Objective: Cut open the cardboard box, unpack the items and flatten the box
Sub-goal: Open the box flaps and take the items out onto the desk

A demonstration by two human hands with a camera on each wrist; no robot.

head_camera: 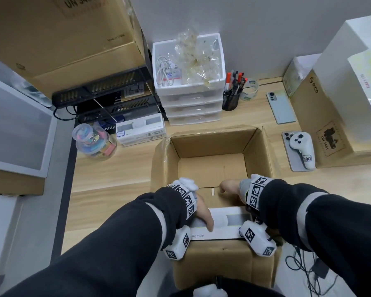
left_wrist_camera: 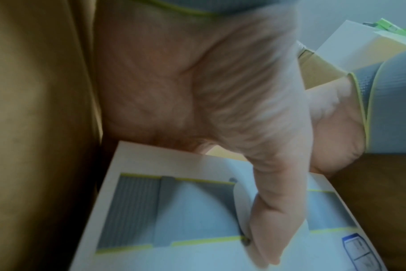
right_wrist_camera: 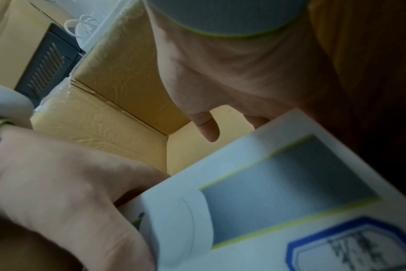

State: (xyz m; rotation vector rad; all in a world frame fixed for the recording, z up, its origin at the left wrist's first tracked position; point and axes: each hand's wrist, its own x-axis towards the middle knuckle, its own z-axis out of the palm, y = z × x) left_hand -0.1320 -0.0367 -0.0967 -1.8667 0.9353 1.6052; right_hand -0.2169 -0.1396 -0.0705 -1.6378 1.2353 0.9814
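Observation:
An open brown cardboard box [head_camera: 212, 144] stands on the wooden table, flaps folded out. Both hands reach into its near side around a white product box [head_camera: 225, 221] printed with a grey strap picture. My left hand [head_camera: 202, 213] grips the white box's left part, thumb pressed on its top face [left_wrist_camera: 197, 210], fingers hidden behind the far edge. My right hand [head_camera: 231, 187] holds the right far edge; its fingers go behind the white box [right_wrist_camera: 290, 192] while the thumb [right_wrist_camera: 209, 126] hangs free. The rest of the carton's floor shows bare.
A matching white box [head_camera: 140, 129] and a plastic jar [head_camera: 93, 142] lie left of the carton. Behind stand a drawer unit [head_camera: 191, 99], pen cup [head_camera: 230, 99] and tape roll [head_camera: 250, 90]. Right: a phone [head_camera: 281, 106], a controller [head_camera: 300, 146], a PICO carton [head_camera: 323, 116].

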